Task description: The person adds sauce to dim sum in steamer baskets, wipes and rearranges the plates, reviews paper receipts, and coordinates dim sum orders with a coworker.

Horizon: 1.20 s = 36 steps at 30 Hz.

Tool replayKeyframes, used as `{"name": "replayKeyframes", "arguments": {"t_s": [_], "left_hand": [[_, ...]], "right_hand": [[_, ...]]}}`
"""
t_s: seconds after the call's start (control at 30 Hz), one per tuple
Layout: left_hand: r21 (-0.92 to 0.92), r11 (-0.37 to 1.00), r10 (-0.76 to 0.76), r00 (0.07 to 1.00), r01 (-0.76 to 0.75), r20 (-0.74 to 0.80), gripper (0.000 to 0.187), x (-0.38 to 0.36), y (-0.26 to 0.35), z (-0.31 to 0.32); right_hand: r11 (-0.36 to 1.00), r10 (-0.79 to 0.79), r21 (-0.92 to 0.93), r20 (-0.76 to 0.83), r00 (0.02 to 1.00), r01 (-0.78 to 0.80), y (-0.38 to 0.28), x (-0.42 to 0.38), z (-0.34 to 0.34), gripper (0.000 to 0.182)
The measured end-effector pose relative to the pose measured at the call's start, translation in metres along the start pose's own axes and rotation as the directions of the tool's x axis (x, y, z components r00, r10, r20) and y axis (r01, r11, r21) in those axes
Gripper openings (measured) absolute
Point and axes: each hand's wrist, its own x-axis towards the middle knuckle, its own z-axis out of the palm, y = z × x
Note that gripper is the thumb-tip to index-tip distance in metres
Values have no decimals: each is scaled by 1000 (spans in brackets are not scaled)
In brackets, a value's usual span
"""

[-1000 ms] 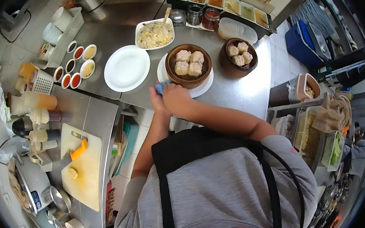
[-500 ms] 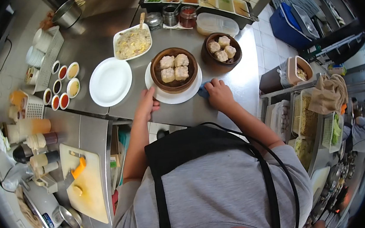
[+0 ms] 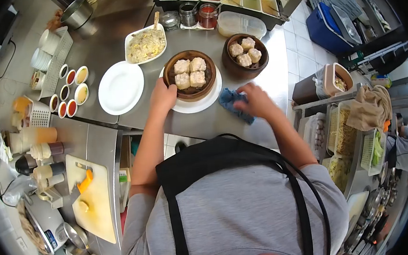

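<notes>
A round bamboo steamer basket (image 3: 196, 94) with several dumplings (image 3: 190, 73) sits on a white plate (image 3: 204, 106) in front of me. My left hand (image 3: 163, 98) is closed on the steamer's left side, its fingers partly hidden behind the wall. To the right, a crumpled blue cloth (image 3: 231, 102) lies on the steel counter. Over its right edge is my right hand (image 3: 256, 101), fingers apart and not wrapped round the cloth. Behind that hand stands a second steamer (image 3: 242, 70), also holding dumplings (image 3: 244, 60).
An empty white plate (image 3: 121, 88) and a dish of fried rice (image 3: 145, 45) stand left of the steamers. Several sauce cups (image 3: 82, 93) are farther left. Jars (image 3: 208, 16) and a topping rack (image 3: 230, 9) line the back. A cutting board (image 3: 92, 205) lies at lower left.
My left hand has moved from the plate's edge up to the steamer's side. My right hand has loosened from the blue cloth, which now lies more spread out and more visible.
</notes>
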Motion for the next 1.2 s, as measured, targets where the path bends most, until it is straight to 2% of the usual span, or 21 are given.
{"name": "replayKeyframes", "arguments": {"t_s": [0.03, 0.1, 0.13, 0.23, 0.3, 0.33, 0.43, 0.53, 0.63, 0.67, 0.73, 0.83, 0.9, 1.03, 1.13, 1.2], "left_hand": [[24, 1000, -9, 1000, 9, -15, 37, 0, 2, -1], [60, 998, -20, 999, 22, -43, 36, 1, 8, -6], [47, 995, 93, 988, -88, -121, 32, 8, -1, -7], [-208, 978, 18, 999, -25, -36, 31, -21, 51, -50], [-274, 957, 67, 991, -97, -117, 32, -31, 70, -67], [-252, 963, 69, 992, -92, -101, 34, -31, 73, -75], [-307, 949, 37, 993, -70, -114, 41, -36, 78, -84], [-292, 955, 30, 995, -56, -91, 41, -31, 64, -96], [-298, 953, 9, 993, -46, -122, 40, -32, 55, -100], [-300, 953, -3, 993, -33, -121, 40, -31, 52, -101], [-310, 950, -13, 993, -24, -115, 40, -31, 49, -102], [-323, 946, -5, 996, -26, -93, 41, -33, 47, -104], [-320, 947, -5, 997, -20, -76, 41, -30, 43, -105], [-325, 946, -5, 998, -18, -68, 42, -23, 35, -100], [-335, 942, -5, 998, -16, -60, 42, -23, 36, -98], [-357, 934, 4, 999, -23, -54, 42, -22, 37, -98]], "right_hand": [[994, -107, -32, 7, 994, 107, -13, -8, 8, 25], [988, -114, -108, -6, 993, 113, -11, -12, 32, 23], [983, -114, -146, -13, 993, 111, -11, -13, 40, 24], [979, -119, 159, -73, 990, 130, -21, 5, 33, 25], [955, -287, 33, -145, 947, 295, -43, 17, 44, 23], [928, -371, -37, -175, 912, 370, -55, 22, 50, 23], [843, -521, -223, -111, 846, 490, -81, 24, 71, 21], [896, -417, -53, 236, 878, 440, -70, 49, 68, 23], [938, -315, 140, -40, 948, 317, -63, 76, 59, 22], [939, -311, 143, -32, 950, 312, -68, 80, 58, 27], [909, -409, -134, -104, 906, 395, -79, 70, 83, 35], [826, -514, -267, 4, 858, 496, -92, 51, 86, 51], [831, -524, -175, 77, 848, 529, -94, 47, 87, 48], [777, -627, 56, 165, 762, 627, -85, 53, 68, 25], [859, -455, 152, -211, 865, 488, -67, 79, 58, 18], [945, -325, -130, -237, 916, 302, -59, 84, 58, 13]]}}
